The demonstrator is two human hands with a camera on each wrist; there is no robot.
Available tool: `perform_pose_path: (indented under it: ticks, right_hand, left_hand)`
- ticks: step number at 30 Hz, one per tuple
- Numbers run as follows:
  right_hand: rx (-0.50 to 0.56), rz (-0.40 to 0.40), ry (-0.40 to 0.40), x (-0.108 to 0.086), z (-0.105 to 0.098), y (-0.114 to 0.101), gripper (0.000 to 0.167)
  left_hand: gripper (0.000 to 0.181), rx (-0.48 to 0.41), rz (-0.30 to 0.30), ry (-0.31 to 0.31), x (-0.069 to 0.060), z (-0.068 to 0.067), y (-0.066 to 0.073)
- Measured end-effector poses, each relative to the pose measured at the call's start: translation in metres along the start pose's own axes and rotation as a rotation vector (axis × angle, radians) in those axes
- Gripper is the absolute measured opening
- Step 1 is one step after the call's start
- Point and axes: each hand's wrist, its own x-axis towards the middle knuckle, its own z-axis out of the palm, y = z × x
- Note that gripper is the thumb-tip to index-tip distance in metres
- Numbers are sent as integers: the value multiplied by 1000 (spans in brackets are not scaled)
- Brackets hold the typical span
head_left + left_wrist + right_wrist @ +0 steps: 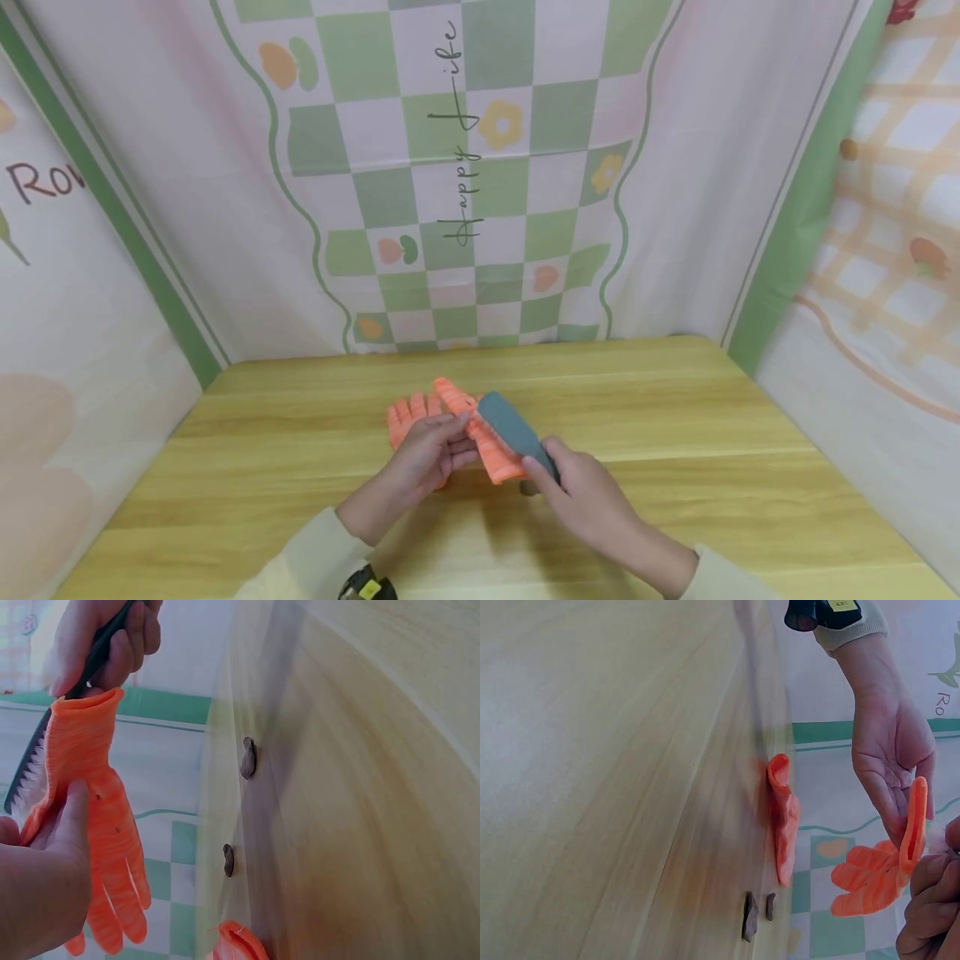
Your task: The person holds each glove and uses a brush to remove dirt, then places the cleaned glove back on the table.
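Note:
An orange knitted glove [495, 454] is held up off the table by my left hand [431, 454], which pinches it near the thumb side. In the left wrist view the glove [82, 750] hangs with its cuff up and fingers down, with small dark specks by the thumb [73, 817]. My right hand [588, 496] grips the handle of a dark teal brush [513, 425]. Its pale bristles [31, 776] face the glove and lie against or close to its side. A second orange glove [405, 417] lies on the table behind my left hand.
Two small dark brown lumps lie on the wooden table [660, 400], a nearer one [249, 759] and a farther one [229, 859]. Patterned cloth walls [495, 192] stand at the back and both sides. A dark device [367, 583] sits at my left sleeve.

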Motion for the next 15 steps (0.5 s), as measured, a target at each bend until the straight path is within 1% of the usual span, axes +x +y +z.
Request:
perform_pose_path:
  ticks: [3,6,10,15]
  right_hand:
    - [-30,-9,-7,-1,1,1,22]
    - [-68,-19,-9,-1,2,3,21]
    - [-143,-53,2,-2,3,6,20]
    - [-278,-89,9,-3,3,10,22]
  left_hand:
    - [31,22,6,-10,0,0,0]
    - [29,28,24,-13,1,-1,-1]
    - [27,42,49,6,2,-1,-3]
    - [27,109,77,46,2,-1,-5]
